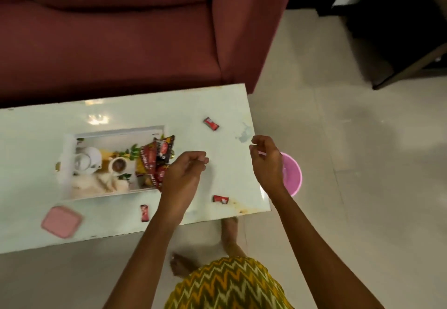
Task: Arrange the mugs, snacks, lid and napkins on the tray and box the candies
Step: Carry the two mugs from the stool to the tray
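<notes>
A white tray (69,163) on the white table holds a white mug (88,161), a mug of brown drink (118,164), red-and-black snack packs (157,156) and white napkins (96,184). The pink lid (61,221) lies on the table in front of the tray's left end. Three red candies lie loose: one far (211,124), one near the front edge (220,199), one front centre (144,213). My left hand (186,173) hovers beside the snack packs, fingers curled, nothing seen in it. My right hand (266,161) grips the rim of the pink box (294,175) just past the table's right edge.
A maroon sofa (121,42) stands right behind the table. The glossy table top (229,163) has stains near its right corner. Pale tiled floor (350,163) lies to the right, with dark furniture (399,30) at the back right. My bare feet (229,236) are under the table's front edge.
</notes>
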